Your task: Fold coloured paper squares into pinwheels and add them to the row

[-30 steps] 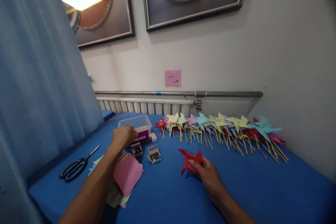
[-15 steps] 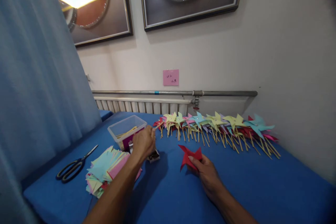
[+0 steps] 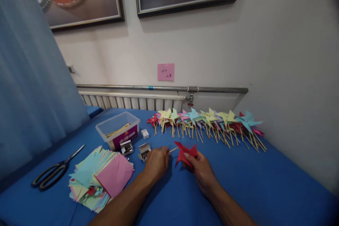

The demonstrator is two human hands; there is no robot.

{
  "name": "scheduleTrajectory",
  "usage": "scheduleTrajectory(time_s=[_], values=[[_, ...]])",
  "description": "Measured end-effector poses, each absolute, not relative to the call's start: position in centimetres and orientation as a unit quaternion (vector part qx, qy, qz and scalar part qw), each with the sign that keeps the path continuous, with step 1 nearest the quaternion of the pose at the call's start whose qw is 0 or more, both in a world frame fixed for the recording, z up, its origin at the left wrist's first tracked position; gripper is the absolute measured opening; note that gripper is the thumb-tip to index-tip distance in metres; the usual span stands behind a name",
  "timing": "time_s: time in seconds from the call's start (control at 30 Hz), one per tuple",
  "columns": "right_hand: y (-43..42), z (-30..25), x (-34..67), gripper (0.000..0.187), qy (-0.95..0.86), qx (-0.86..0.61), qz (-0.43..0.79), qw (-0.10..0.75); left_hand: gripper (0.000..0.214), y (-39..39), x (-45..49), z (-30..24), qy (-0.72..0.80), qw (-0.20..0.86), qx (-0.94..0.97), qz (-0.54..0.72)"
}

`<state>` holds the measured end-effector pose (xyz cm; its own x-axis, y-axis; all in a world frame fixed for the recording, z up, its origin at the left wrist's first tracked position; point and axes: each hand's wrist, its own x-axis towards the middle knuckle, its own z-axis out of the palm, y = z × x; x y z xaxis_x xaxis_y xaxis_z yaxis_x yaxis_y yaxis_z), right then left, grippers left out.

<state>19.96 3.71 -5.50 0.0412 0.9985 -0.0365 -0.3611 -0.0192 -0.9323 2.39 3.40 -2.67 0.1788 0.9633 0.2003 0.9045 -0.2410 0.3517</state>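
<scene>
My left hand (image 3: 158,162) is closed around a thin wooden stick (image 3: 173,149), whose tip points right at the red paper pinwheel (image 3: 182,152). Whether the tip touches the paper I cannot tell. My right hand (image 3: 201,171) pinches that pinwheel, thumb on its front and fingers behind. Left of my left hand stand two small open boxes of metal pins, one box (image 3: 144,152) close to the knuckles and another box (image 3: 127,148) farther left. A clear plastic tub (image 3: 124,132) holding more sticks is behind them.
A row of finished pinwheels (image 3: 209,116) on sticks lies along the back. Stacked coloured paper (image 3: 113,176) and black-handled scissors (image 3: 55,173) are at the left. A small white box (image 3: 145,134) sits beside the tub. A blue curtain (image 3: 34,77) hangs on the left; a radiator (image 3: 119,100) runs behind.
My left hand has come from beside the tub toward the right and nearer, bringing the stick to the red pinwheel. My right hand still holds the pinwheel. The view has shifted slightly.
</scene>
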Motion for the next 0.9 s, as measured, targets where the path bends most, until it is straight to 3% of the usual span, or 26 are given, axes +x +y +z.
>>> scheduleTrajectory(time_s=[0.7,0.9], values=[[3.5,-5.0,19.9,0.03,-0.359,-0.417,0.595,0.586,0.023,6.9,-1.4,-3.2,0.616,0.036,0.761,0.199],[3.6,-5.2,19.9,0.032,-0.343,-0.413,0.586,0.606,0.028,3.5,2.8,-3.1,0.606,0.118,0.764,0.191]])
